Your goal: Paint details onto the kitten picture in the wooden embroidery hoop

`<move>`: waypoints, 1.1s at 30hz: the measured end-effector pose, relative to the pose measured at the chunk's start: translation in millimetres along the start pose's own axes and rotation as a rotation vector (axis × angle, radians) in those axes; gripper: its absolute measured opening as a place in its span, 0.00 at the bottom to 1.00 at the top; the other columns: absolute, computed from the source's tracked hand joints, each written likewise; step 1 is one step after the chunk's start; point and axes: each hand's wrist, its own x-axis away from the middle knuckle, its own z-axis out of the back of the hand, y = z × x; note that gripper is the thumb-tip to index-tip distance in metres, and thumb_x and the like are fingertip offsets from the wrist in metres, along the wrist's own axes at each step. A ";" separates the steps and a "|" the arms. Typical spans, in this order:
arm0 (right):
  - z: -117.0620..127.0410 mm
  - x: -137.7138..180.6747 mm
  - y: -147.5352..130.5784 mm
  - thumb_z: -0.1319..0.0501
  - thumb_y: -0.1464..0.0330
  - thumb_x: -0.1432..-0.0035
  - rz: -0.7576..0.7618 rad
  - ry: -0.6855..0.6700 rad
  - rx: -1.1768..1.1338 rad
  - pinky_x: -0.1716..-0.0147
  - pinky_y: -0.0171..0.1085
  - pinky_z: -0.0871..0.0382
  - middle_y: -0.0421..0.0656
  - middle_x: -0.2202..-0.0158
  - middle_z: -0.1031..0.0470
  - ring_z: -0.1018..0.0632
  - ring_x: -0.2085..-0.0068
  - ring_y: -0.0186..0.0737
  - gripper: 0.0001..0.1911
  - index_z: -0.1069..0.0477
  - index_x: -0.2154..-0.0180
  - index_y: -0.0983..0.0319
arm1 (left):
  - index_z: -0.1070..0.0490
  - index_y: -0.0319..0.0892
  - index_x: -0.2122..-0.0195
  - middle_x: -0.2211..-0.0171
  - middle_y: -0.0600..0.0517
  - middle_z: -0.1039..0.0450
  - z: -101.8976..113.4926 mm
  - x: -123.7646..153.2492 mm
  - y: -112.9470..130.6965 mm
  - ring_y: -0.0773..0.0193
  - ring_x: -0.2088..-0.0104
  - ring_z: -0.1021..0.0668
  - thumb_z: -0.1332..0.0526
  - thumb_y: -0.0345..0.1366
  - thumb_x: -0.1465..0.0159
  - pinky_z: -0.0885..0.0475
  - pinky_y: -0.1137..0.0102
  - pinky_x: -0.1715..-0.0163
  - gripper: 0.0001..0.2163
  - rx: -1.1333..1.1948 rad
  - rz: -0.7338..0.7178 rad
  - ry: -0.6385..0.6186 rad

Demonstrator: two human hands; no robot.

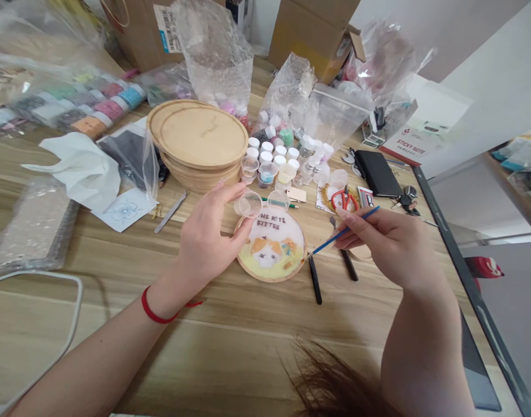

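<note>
My left hand point(213, 231) pinches a small clear plastic cup point(250, 204) between thumb and fingers. A second clear round piece, perhaps its lid point(278, 201), shows beside it; whether they are joined I cannot tell. Below lies a round wooden-rimmed disc point(272, 279) with an orange-and-white kitten picture, a yellow lower area and dark lettering. My right hand point(378, 237) is closed around a blue paintbrush point(341, 233), held slanting down to the left. The bristle end is at the disc's right edge; contact is hard to judge.
Stacked wooden discs point(200, 136) stand behind my left hand, beside several white-lidded jars point(272, 156). Tweezers point(170, 212) lie left. Black-handled tools point(315, 281) and red pliers point(344, 200) lie right, with a black notebook point(377, 172) farther back. A white cable point(76, 313) curves at left.
</note>
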 end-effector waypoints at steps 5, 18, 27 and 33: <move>0.7 2.5 -8.3 0.33 0.47 0.43 0.017 0.009 -0.115 0.76 0.37 0.20 0.46 0.76 0.18 0.16 0.75 0.43 0.24 0.21 0.74 0.62 | 0.33 0.46 0.43 0.51 0.50 0.19 0.2 -0.8 0.7 0.56 0.50 0.18 0.31 0.31 0.39 0.23 0.60 0.43 0.23 0.007 -0.006 0.003; -12.8 14.6 -25.6 0.35 0.65 0.35 0.418 0.488 -0.535 0.76 0.43 0.19 0.40 0.74 0.19 0.17 0.75 0.44 0.10 0.18 0.69 0.55 | 0.41 0.46 0.37 0.49 0.51 0.20 -2.4 5.0 7.1 0.58 0.44 0.20 0.35 0.31 0.34 0.26 0.57 0.38 0.26 0.131 -0.023 -0.183; -29.2 17.1 -20.4 0.38 0.71 0.33 0.729 0.146 -0.239 0.60 0.40 0.19 0.42 0.61 0.14 0.15 0.60 0.42 0.08 0.19 0.58 0.56 | 0.40 0.46 0.37 0.47 0.49 0.21 -1.4 6.0 8.3 0.56 0.41 0.23 0.35 0.31 0.34 0.25 0.60 0.39 0.26 0.150 -0.171 -0.150; -50.2 12.1 -24.1 0.36 0.60 0.34 0.207 0.156 -0.626 0.69 0.39 0.17 0.42 0.71 0.16 0.14 0.71 0.42 0.11 0.22 0.66 0.60 | 0.40 0.44 0.37 0.49 0.48 0.20 -4.5 6.3 5.4 0.58 0.43 0.21 0.34 0.29 0.35 0.25 0.60 0.39 0.26 0.123 -0.197 -0.107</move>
